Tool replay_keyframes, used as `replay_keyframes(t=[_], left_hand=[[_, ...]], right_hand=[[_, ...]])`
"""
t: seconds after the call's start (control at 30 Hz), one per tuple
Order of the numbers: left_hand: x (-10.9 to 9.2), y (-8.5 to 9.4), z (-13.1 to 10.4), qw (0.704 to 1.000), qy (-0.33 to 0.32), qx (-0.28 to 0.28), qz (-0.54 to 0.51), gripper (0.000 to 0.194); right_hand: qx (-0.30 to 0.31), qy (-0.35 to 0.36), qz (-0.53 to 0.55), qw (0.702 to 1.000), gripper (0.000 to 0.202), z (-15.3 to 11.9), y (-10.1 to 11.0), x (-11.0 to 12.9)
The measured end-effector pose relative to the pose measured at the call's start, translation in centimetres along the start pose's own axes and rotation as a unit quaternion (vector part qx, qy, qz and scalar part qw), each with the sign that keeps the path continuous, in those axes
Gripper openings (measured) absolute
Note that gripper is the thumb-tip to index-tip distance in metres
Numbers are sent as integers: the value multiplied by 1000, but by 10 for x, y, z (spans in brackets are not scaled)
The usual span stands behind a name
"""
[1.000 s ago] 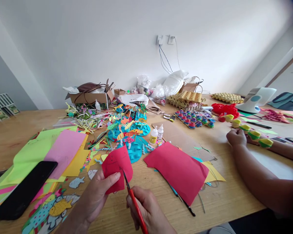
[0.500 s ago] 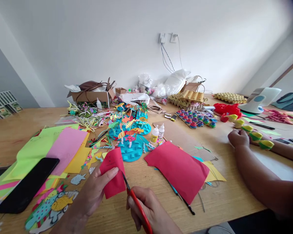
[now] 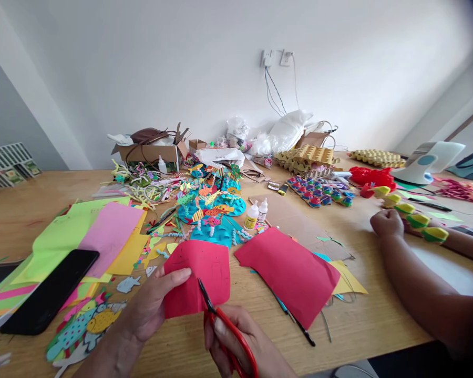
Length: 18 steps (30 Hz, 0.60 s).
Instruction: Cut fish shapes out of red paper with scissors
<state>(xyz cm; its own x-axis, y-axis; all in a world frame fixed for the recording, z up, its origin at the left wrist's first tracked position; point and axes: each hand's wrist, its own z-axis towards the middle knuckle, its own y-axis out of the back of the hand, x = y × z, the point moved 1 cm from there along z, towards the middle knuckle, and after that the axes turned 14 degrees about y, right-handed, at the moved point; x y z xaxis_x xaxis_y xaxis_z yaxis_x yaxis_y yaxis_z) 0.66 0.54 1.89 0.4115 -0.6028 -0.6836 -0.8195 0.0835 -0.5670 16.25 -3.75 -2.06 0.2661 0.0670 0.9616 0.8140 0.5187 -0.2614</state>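
Our left hand [image 3: 157, 294] has a narrow grip on the left side of a small red paper [image 3: 215, 262], thumb laid across its face; the sheet is held up above the worktop [image 3: 362, 325], in front of the turquoise base [image 3: 220, 231]. Its right edge stands free of our fingers, and dark drawn lines run across it. Our right hand [image 3: 244, 336] is closed round the handles of the red scissors [image 3: 236, 331], whose dark blades point up and away from us over the paper's lower middle; we cannot tell whether they bite into it.

To the right, a thin strip of wood separates the small paper's edge from the larger red sheet [image 3: 289, 278], which lies over a yellow paper [image 3: 350, 278] and beside a brush [image 3: 301, 325]. Beyond that sheet, wood shows as far as another person's forearm [image 3: 410, 278], with the worktop's near edge slanting below. On our left side room is tighter: paper fish [image 3: 102, 320] lie just beside our left forearm, and a black phone [image 3: 49, 294] rests on the coloured sheets past them.
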Motion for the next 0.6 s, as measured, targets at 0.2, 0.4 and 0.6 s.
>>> replay_keyframes(t=[0.2,0.4,0.6], left_hand=[[0,0,-1,1000,1,-3,4,11],[2,2,0,1000,-3,-6,14,18],[4,2,0,1000,1,-13,18,22]], right_hand=[[15,2,6,1000,60,0,0,-1],[14,10,9,1000,60,2,-1,-1],[-8,-1,25,1000,59,2,-2,-7]])
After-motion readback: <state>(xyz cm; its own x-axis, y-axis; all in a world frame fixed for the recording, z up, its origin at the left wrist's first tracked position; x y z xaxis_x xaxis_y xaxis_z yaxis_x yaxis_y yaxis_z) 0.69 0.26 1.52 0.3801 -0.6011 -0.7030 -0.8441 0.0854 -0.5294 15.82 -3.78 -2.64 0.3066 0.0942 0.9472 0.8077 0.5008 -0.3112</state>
